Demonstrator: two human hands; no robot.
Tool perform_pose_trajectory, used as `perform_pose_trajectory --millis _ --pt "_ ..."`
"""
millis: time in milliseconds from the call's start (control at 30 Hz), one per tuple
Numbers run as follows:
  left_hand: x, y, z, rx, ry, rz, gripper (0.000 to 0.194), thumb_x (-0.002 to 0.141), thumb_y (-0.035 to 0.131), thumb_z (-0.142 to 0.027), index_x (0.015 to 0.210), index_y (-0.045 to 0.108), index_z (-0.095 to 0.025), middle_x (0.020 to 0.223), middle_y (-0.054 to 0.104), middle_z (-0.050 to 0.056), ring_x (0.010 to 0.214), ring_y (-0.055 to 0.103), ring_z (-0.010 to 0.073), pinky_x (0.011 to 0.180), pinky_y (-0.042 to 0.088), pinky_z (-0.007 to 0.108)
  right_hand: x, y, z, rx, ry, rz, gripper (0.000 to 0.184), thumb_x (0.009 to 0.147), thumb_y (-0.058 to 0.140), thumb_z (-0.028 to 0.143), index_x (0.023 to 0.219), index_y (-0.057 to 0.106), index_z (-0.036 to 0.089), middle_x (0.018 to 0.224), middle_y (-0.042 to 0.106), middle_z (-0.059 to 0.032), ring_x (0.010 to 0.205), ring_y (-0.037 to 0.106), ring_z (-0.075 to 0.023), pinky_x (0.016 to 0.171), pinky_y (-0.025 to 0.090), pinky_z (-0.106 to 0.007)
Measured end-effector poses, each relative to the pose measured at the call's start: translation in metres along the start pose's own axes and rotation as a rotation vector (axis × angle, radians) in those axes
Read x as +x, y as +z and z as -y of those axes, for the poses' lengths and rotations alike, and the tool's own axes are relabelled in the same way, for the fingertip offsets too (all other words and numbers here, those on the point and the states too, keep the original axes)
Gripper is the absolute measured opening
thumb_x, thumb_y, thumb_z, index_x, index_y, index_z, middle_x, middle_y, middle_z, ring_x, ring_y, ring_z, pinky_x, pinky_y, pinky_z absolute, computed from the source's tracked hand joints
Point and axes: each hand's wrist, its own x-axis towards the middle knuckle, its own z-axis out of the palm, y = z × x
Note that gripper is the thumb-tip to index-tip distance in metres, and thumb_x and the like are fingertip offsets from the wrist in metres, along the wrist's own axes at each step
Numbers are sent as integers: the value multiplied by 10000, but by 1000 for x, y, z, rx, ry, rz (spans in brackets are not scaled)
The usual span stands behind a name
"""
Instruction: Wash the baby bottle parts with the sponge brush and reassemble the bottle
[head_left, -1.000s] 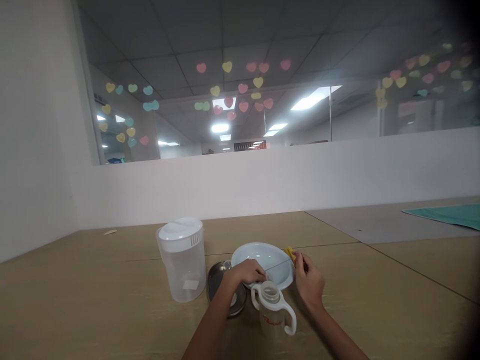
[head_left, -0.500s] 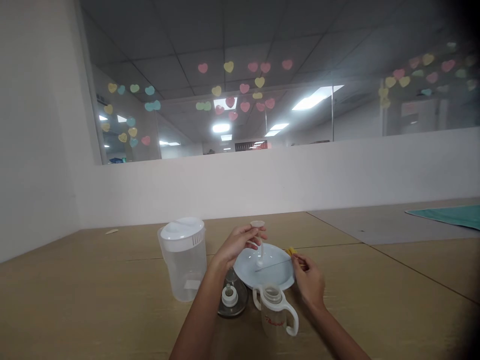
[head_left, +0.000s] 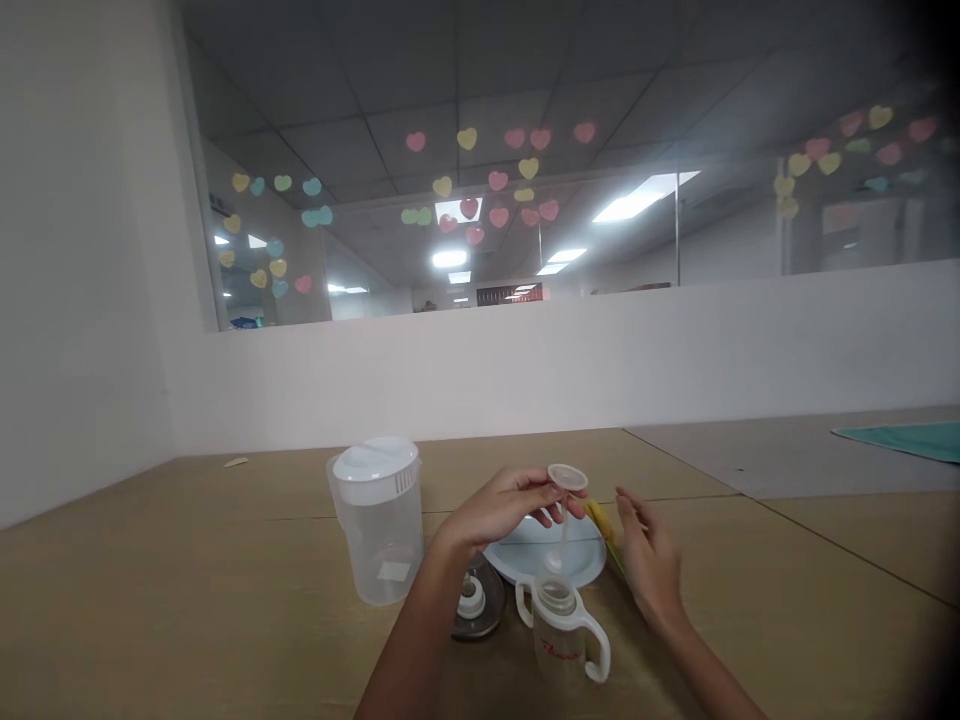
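Translucent plastic in the left hand, clamped by the fingers just beneath the disc of a disc-topped tube. Held with long axis nearly upright, disc uppermost, weighted end hanging down. Seen just beyond and above the open mouth of the two-handled bottle, in front of the pale bowl; too uncertain in depth to tell whether directly over the mouth. Nearer to that mouth with the left fingertips than with the right. Off to the right, fingers of the right hand apart, with nothing seen in the grasp, near a yellow item beside the bowl. To the left of the bottle, a dark dish with a white ring; farther left, a lidded pitcher.
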Motion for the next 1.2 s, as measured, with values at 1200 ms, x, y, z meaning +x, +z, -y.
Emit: perform_pose_trajectory --millis 1200 --pt "2 -13 19 63 -105 56 348 789 556 -413 944 642 -113 926 621 88 797 541 139 706 444 275 -68 -12 4 -218 -520 384 271 762 552 478 826 653 235 980 634 -84 954 586 -241 832 479 -381"
